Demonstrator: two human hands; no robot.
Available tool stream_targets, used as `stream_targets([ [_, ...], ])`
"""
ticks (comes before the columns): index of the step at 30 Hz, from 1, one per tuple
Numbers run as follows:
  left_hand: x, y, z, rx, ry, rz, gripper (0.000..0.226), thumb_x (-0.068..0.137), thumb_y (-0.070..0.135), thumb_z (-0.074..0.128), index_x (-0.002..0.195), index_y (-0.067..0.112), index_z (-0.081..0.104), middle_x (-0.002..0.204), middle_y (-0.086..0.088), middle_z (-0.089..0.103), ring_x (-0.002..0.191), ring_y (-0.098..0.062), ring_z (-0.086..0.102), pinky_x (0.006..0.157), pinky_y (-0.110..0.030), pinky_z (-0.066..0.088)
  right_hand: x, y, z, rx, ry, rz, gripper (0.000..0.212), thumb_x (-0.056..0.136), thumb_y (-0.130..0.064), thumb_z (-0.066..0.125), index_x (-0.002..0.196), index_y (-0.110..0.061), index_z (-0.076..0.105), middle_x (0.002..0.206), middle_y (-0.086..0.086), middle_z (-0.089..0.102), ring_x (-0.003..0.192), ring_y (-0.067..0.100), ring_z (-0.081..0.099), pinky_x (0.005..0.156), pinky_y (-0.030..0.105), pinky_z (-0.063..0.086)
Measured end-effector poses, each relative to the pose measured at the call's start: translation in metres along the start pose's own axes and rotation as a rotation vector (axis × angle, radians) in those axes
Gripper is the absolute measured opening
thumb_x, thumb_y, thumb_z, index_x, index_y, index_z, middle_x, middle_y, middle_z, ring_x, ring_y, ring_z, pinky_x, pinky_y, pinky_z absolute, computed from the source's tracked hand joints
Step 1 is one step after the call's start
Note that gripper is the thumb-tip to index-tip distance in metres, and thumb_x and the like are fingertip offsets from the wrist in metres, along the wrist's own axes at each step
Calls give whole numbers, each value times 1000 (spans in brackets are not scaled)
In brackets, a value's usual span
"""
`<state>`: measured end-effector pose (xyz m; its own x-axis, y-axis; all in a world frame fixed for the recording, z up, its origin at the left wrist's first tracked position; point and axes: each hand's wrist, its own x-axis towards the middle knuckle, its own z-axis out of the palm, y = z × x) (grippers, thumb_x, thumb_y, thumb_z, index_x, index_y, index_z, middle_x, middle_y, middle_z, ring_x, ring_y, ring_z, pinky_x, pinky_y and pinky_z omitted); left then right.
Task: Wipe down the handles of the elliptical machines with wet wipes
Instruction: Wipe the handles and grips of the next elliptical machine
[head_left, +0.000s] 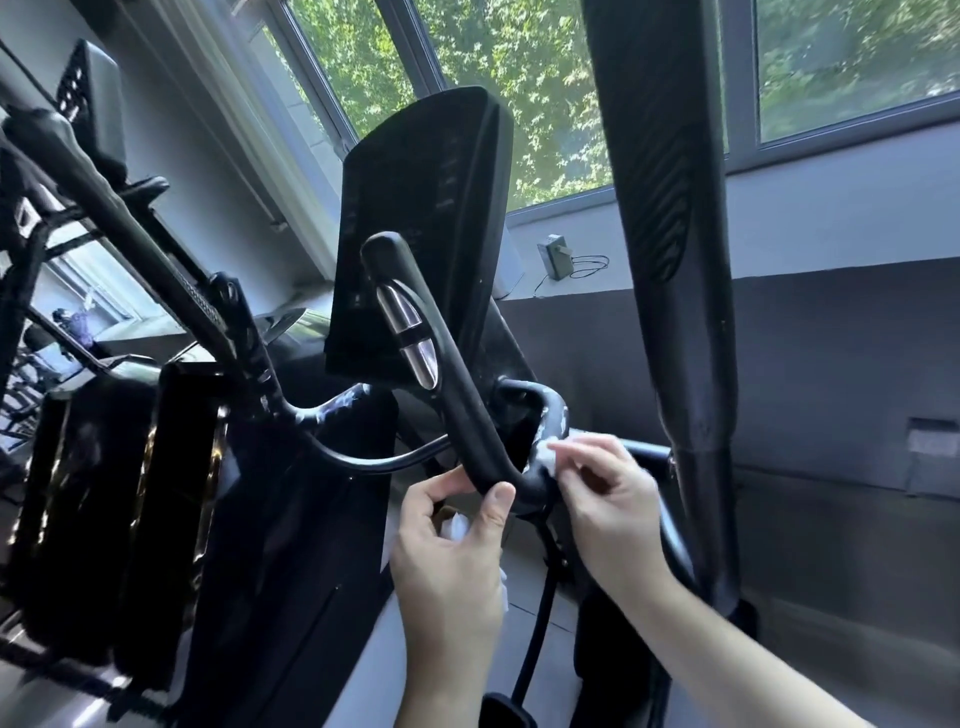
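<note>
Windows (519, 78) full of green leaves run behind a row of black exercise machines, with a grey wall below them. Nearest the camera stands an elliptical whose console (415, 234) is the handiest landmark. Just below and in front of the console, a curved fixed handle (452, 395) with metal sensor plates sweeps down to a bend. The left hand (447, 551) grips the handle at that bend, thumb over the front and fingers curled round behind, and a bit of white, probably a spare wipe, shows under its palm. To the right of the bend, lower right of the console, the right hand (608, 499) pinches a white wet wipe (545, 457) and presses it against the bar where the handle joins the crossbar. Farther right of the console rises a tall moving arm handle (670, 208), untouched by either hand. The step in hand looks like rubbing the lower joint of the fixed handle. The next move probably calls for drawing the wipe up toward the sensor plates, wrapping it round the bar, while the left hand steadies or shifts clear.
</note>
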<state>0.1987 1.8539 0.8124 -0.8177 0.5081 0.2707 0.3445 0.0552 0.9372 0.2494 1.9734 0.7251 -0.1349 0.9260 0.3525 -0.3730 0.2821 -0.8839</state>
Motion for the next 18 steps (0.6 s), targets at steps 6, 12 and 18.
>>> stream_targets([
  [6,2,-1,-3,15,-29,18,24,80,33,83,95,26,66,56,0,65,36,-21,49,36,-30,43,30,5,7,-45,73,171,26,94,-6,72,84,-30,79,98,-16,71,98,7,71,94,27,55],
  [12,5,-4,-4,6,-42,22,27,76,35,85,94,25,68,67,-4,67,37,-21,51,37,-30,43,-14,-21,-9,-15,-45,179,29,91,5,70,83,-20,82,96,-6,75,92,11,73,83,19,56],
  [18,8,-7,-7,8,-78,26,28,76,37,86,95,27,68,77,-8,70,43,-20,56,39,-24,44,43,9,16,-109,140,214,29,89,-2,72,80,-28,79,97,-3,76,91,9,73,88,30,60],
])
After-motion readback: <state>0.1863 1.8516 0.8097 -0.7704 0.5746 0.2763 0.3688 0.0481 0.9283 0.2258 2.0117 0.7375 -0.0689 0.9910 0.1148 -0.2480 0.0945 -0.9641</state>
